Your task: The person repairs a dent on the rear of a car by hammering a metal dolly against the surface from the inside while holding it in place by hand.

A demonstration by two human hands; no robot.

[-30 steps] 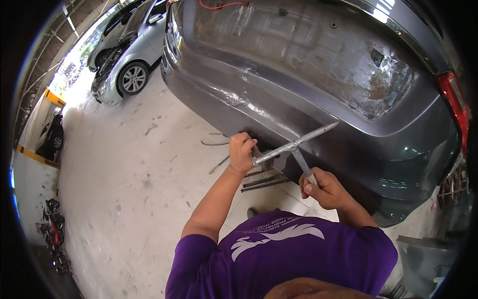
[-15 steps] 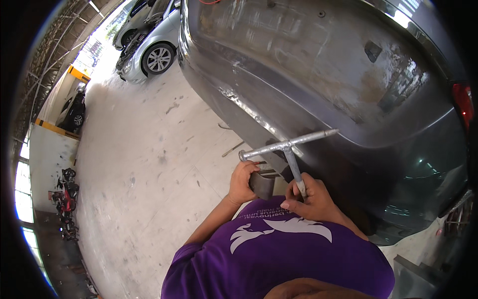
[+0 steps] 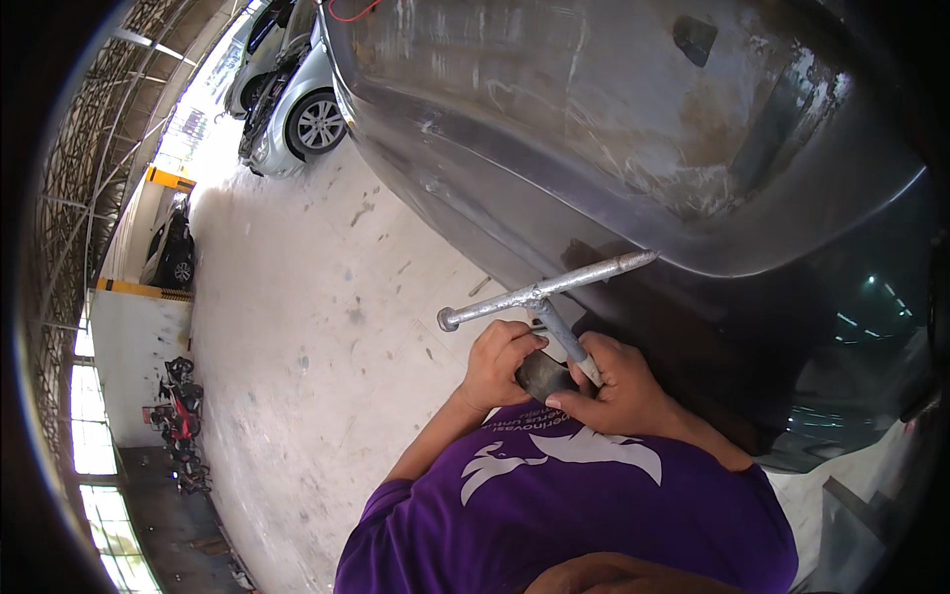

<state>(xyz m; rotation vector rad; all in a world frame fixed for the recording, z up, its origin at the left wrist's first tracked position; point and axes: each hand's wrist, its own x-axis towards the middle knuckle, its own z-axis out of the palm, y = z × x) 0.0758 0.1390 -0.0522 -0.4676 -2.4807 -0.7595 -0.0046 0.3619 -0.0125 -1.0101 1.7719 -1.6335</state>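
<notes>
A silvery metal body hammer (image 3: 539, 295) is in my right hand (image 3: 618, 381), which is wrapped around the short handle. Its long head runs crosswise, with a round flat face at the left end and a pointed tip at the right, over the dark car panel (image 3: 554, 218). My left hand (image 3: 498, 361) is closed on a dark, curved metal block (image 3: 543, 377), which looks like a dolly. The block sits between both hands in front of my purple shirt. My right thumb lies against or very near its edge; I cannot tell if they touch.
The grey car body, with bare, scuffed patches, fills the upper right. A silver car (image 3: 297, 114) with a wheel showing stands far left. Along the left wall are a black car (image 3: 170, 247) and several motorcycles (image 3: 180, 426). A red cord (image 3: 353, 14) lies on the panel.
The view has shifted. The dark block has tilted and come closer to my right hand. The hammer stays in my right hand, its flat-faced end now farther left.
</notes>
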